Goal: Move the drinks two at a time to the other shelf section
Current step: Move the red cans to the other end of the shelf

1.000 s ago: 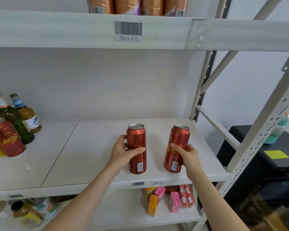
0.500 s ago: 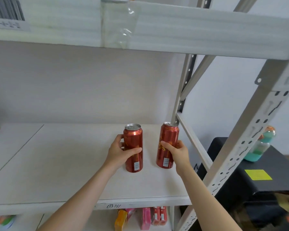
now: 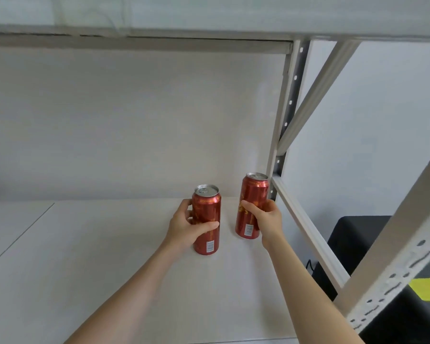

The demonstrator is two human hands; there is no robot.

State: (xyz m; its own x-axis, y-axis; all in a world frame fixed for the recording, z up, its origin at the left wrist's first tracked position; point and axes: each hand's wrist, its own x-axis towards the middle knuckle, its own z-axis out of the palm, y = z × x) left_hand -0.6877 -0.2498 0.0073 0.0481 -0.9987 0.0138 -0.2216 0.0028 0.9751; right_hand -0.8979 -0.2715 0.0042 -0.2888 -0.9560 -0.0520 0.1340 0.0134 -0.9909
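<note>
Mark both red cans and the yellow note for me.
Left can (image 3: 209, 210): head view, upper red body.
Right can (image 3: 253, 191): head view, upper red body.
Yellow note (image 3: 428, 289): head view, its centre.

Shelving frame and surroundings. The upper shelf (image 3: 209, 13) spans the top of the view, its underside edged by a grey lip. Behind the bay stands a plain white back panel (image 3: 134, 120). At the panel's right edge rises the rear upright post (image 3: 284, 108), pale, with a row of round holes along its grey side face. A diagonal brace (image 3: 318, 90) slants from the post up to the right. A horizontal side rail (image 3: 308, 229) joins this post to the front upright post (image 3: 392, 244), which bears slotted perforations. Beyond the frame, a pale wall (image 3: 382, 108). Below right, a black cabinet (image 3: 358, 232); a yellow note (image 3: 427, 289) lies flat on its top, near the right edge. A thin black cable (image 3: 309, 265) shows beside the cabinet.
</note>
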